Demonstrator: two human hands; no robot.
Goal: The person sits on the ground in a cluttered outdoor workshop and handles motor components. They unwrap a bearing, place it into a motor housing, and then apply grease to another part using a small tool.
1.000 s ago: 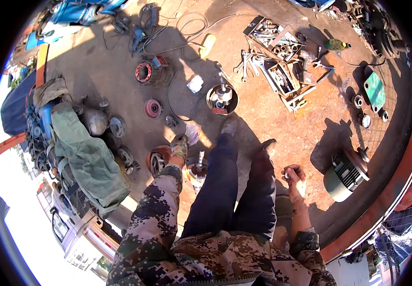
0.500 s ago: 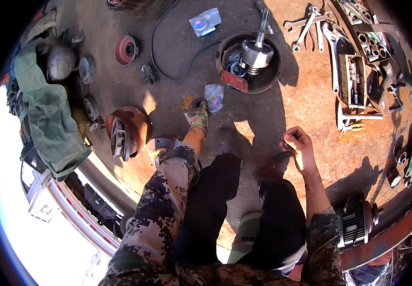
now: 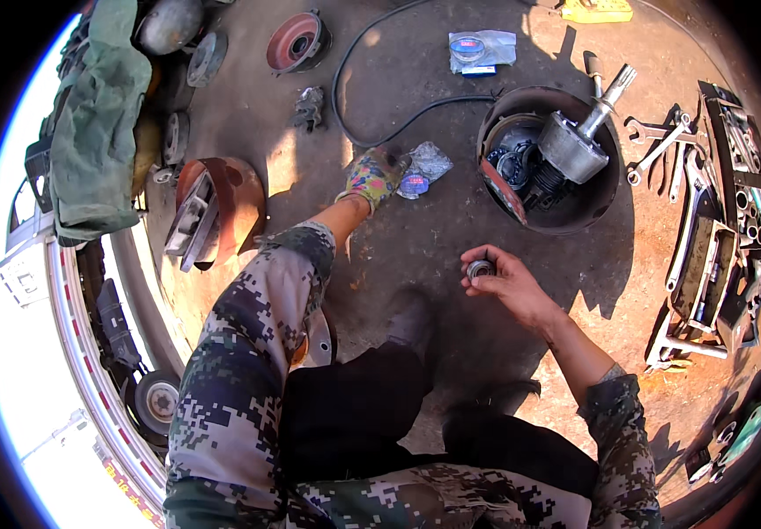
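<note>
Metal bearing is pinched in the right hand; the left hand, grip unclear, has reached a plastic packet, likely graspable now.

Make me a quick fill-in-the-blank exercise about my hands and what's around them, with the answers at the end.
1. The left hand wears a patterned ____.
2. The bare hand, which holds a small metal ring, is the person's ____ one.
3. The cable curving across the ground is coloured ____.
4. Both sleeves have a ____ pattern.

Missing words: glove; right; black; camouflage.
</note>
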